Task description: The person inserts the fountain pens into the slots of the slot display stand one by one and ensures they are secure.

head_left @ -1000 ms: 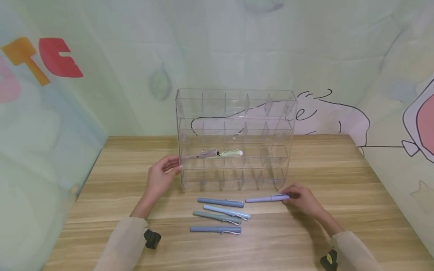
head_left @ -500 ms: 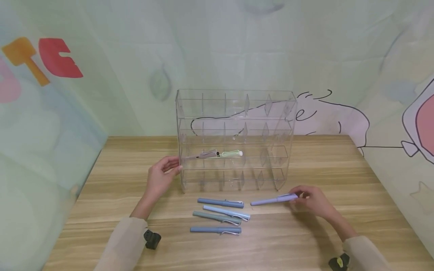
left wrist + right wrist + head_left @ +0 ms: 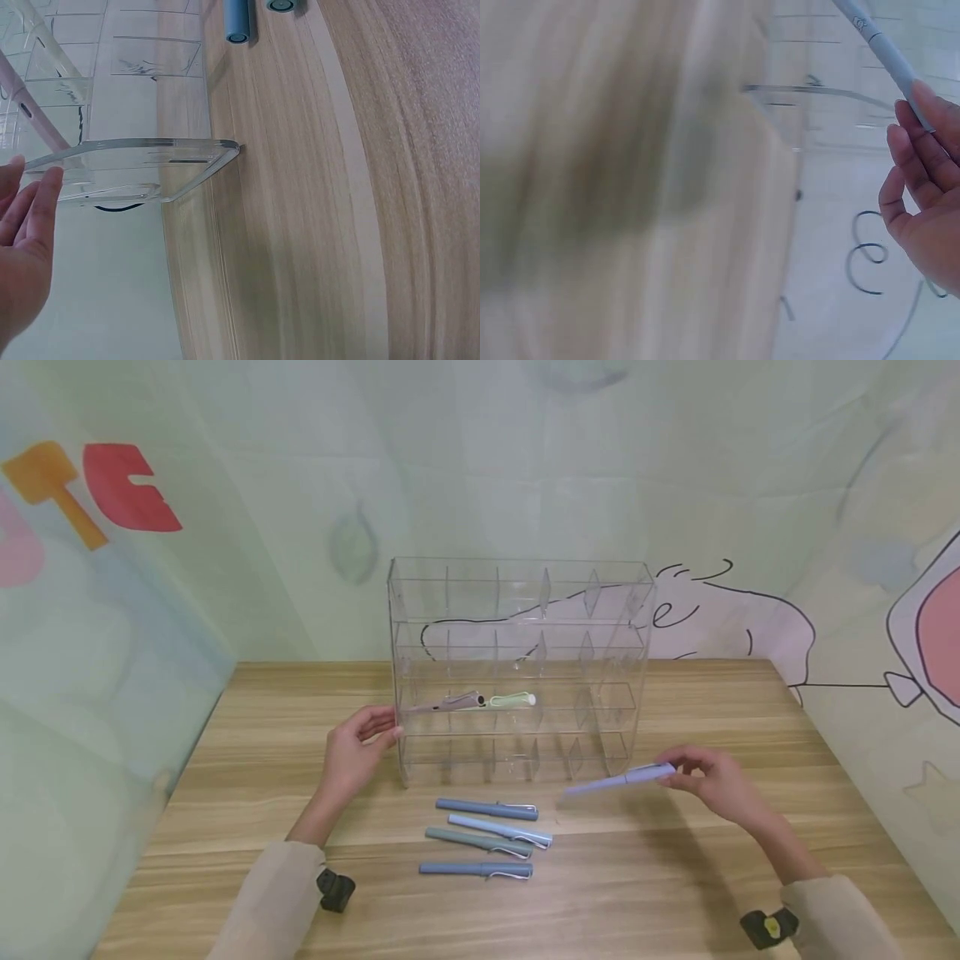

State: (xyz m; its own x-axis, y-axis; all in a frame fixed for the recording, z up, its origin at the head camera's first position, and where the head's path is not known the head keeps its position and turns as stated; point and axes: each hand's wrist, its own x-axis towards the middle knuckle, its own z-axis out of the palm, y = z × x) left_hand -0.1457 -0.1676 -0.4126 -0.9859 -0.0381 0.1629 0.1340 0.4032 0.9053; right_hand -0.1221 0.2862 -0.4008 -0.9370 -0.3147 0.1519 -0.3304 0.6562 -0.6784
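My right hand (image 3: 712, 781) pinches the capped end of a lavender pen (image 3: 622, 779) between thumb and fingers. The pen hangs above the table in front of the rack's right corner, far tip pointing left and slightly down. On the other side, my left hand (image 3: 352, 760) touches the left side wall of a clear acrylic display rack (image 3: 558, 708), fingers nearly straight. In the left wrist view the fingertips meet the outer face of that side panel (image 3: 172, 144). Inside the rack's third tier lie a mauve pen (image 3: 461, 700) and a pale green pen (image 3: 512, 700), end to end.
Before the rack lie a dark blue pen (image 3: 487, 809), a light blue pen (image 3: 500, 830), a green-grey pen (image 3: 480, 841) and a slate-blue pen (image 3: 476, 868), roughly parallel. A printed cloth backdrop (image 3: 300, 527) stands behind the wooden table (image 3: 285, 693).
My right hand has raised the lavender pen from near the tabletop and carried it to the right, its tip trailing left. The left hand stays at the rack's side.
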